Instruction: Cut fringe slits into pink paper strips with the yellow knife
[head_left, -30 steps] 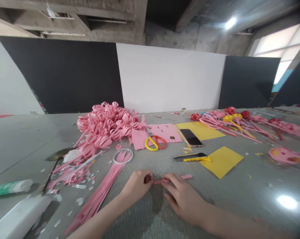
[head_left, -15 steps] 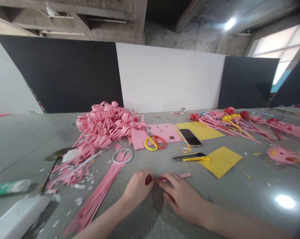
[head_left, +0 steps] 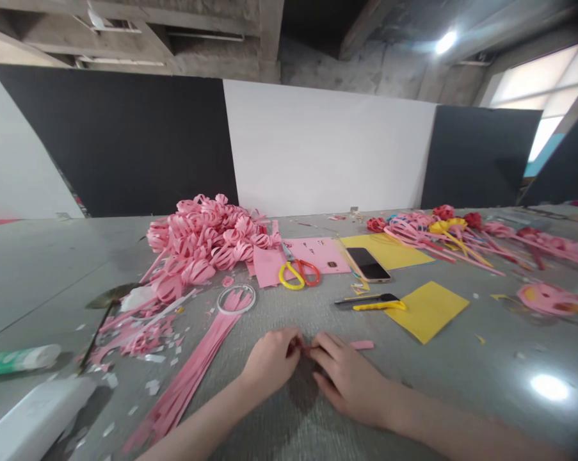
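Both hands meet over the grey table around one narrow pink paper strip point(head_left: 362, 345). My left hand point(head_left: 275, 354) is closed, its fingertips pinching the strip's left end. My right hand point(head_left: 344, 368) has its fingers bent and pressed on the strip close beside the left fingertips. The strip's flat right end sticks out past my right fingers; its middle is hidden under them. Left of my hands lies a bundle of long pink paper strips point(head_left: 200, 358), with a roll of clear tape point(head_left: 219, 305) over its far end. Scissors point(head_left: 298, 274) with yellow and red handles lie beyond my hands.
A pile of curled pink paper pieces point(head_left: 207, 237) stands at the back left. A box cutter point(head_left: 377, 303), yellow paper point(head_left: 430, 310) and a phone point(head_left: 368, 264) lie to the right. Paper flowers point(head_left: 445, 224) sit farther right. A glue bottle point(head_left: 20, 360) and white box point(head_left: 39, 419) are at left.
Both hands have shifted slightly to the right along with the pink strip. My right fingers are more bent, and the strip's free end sits a little farther right. Other things stay put.
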Demonstrator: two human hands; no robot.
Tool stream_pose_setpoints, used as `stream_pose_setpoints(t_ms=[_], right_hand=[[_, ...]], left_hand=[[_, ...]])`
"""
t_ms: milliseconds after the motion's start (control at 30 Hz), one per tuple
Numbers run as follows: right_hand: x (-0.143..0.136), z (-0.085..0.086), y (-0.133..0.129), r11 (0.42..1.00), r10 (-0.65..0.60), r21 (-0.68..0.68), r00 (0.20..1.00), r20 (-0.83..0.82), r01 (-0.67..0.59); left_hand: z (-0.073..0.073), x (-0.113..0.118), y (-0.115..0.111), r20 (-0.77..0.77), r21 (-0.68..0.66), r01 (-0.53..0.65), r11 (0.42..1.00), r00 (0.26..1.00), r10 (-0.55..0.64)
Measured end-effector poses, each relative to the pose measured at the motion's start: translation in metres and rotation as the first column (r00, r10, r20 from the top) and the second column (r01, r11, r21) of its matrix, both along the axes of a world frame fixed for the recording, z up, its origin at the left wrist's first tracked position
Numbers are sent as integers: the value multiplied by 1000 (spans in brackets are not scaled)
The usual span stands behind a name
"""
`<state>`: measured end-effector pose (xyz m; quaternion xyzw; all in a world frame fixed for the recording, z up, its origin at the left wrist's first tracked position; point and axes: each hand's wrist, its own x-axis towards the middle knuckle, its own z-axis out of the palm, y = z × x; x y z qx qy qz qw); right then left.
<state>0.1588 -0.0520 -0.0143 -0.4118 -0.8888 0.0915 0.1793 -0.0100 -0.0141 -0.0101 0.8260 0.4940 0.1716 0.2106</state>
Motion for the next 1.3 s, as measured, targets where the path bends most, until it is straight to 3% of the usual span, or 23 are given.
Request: stream_pose_setpoints(t_ms=[367, 700, 967, 1300], right_hand=[[-1, 0, -1, 1000, -8, 14, 1000, -7, 8], [-1, -4, 1, 1000, -13, 19, 1000, 19, 12], [0, 1, 0, 1000, -6, 7, 1000, 22, 6], [0, 2, -1, 1000, 14, 4, 1000, 18, -14]], left_hand=[[4, 0, 6, -44, -68, -1, 998, 999, -2], [5, 3, 3, -71, -74, -87, 993, 994, 82], [13, -13, 13, -130, -145, -201, 969, 975, 182], [26, -38, 26, -206, -349, -193, 917, 970, 126]])
